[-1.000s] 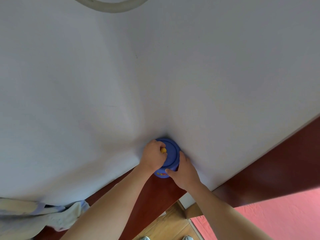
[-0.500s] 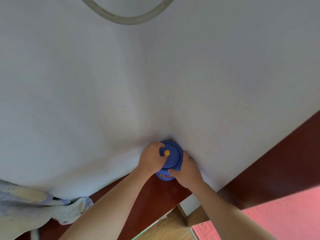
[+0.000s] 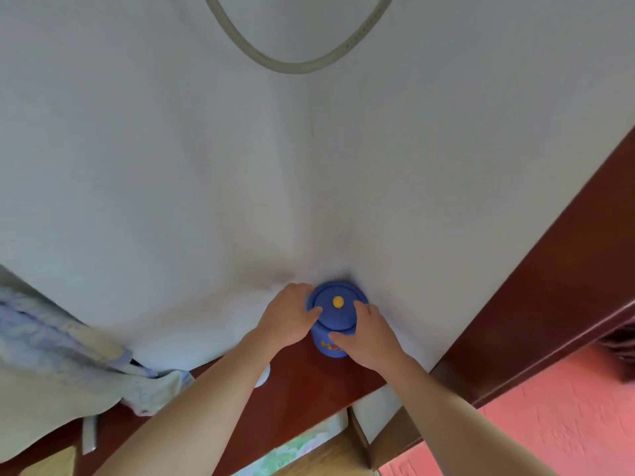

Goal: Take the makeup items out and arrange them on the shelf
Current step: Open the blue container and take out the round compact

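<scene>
Leftward off the yellow knob (image 3: 338, 302) goes the left hand (image 3: 288, 314), now gripping the lid (image 3: 338, 314) by its rim; the right hand (image 3: 364, 333) clasps the blue jar (image 3: 330, 348), standing on the shelf (image 3: 299, 389) tight in the wall corner (image 3: 309, 201). Best to steady the body and lift the lid straight up.

We see two white walls (image 3: 171, 166) meeting in a corner above a dark red wooden shelf (image 3: 302, 389); a grey loop (image 3: 295, 67), perhaps a hose, hangs overhead.
</scene>
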